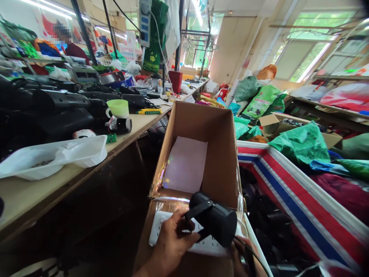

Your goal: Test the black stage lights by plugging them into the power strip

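Note:
A small black spotlight (219, 223) with a cylindrical body and a U-shaped bracket is tilted over a white power strip (158, 225). My left hand (171, 240) pinches the bracket between thumb and fingers. Close to the lamp's rear end, my right hand (249, 257) is curled low at the strip's right end, partly hidden by the lamp and a black cord (253, 254). What its fingers hold cannot be made out. Beyond the strip, an open cardboard box (201, 111) has a white paper sheet (186, 163) inside. Small coloured light spots show on the box's left wall and the paper's edge.
On the left bench (138, 127) are a white plastic tray (86, 152), a light green cup (118, 108), a yellow-green cutter (148, 111) and several black lamp bodies. To the right stands a striped sack (300, 192) holding dark parts. A person sits far left.

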A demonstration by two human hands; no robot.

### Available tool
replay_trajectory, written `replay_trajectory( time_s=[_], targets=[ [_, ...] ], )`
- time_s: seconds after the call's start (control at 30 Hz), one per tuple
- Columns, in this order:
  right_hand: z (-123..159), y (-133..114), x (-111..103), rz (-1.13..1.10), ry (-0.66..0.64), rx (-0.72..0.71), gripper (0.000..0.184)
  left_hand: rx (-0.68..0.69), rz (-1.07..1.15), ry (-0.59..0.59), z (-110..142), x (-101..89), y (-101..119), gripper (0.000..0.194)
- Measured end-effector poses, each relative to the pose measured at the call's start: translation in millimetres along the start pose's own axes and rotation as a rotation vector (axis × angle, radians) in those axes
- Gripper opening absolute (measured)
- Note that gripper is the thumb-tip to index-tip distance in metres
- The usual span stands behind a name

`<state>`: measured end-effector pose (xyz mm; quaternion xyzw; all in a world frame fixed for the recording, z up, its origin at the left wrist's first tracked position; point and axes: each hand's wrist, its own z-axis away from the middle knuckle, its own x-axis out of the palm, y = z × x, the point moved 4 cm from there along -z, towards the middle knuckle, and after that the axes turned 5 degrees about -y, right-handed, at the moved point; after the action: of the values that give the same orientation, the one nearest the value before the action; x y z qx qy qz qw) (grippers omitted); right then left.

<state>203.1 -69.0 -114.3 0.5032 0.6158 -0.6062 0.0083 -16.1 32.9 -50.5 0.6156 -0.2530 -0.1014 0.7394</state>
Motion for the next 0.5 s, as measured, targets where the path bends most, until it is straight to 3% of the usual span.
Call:
replay_trajectory(
  time_s=[0.13,0.3,0.4,0.5],
  targets=[
    [-6.0,-10.9,-15.4,-0.152,-0.041,0.072,0.04,0.043,-0.191,-0.02,1.8,2.4,5.1,0.027],
    [-7.2,-20.0,-26.3,-0.333,-0.244,0.251,0.041,0.223,-0.511,-0.011,9.3,5.3,13.6,0.022],
    [2.2,-24.5,-33.7,-0.468,-0.195,0.267,0.051,0.362,-0.582,-0.036,16.2,10.2,21.6,0.027],
    [13.3,-23.5,-41.0,-0.504,-0.187,0.277,0.054,0.441,-0.62,-0.138,21.8,18.5,26.6,0.037]
  ],
)
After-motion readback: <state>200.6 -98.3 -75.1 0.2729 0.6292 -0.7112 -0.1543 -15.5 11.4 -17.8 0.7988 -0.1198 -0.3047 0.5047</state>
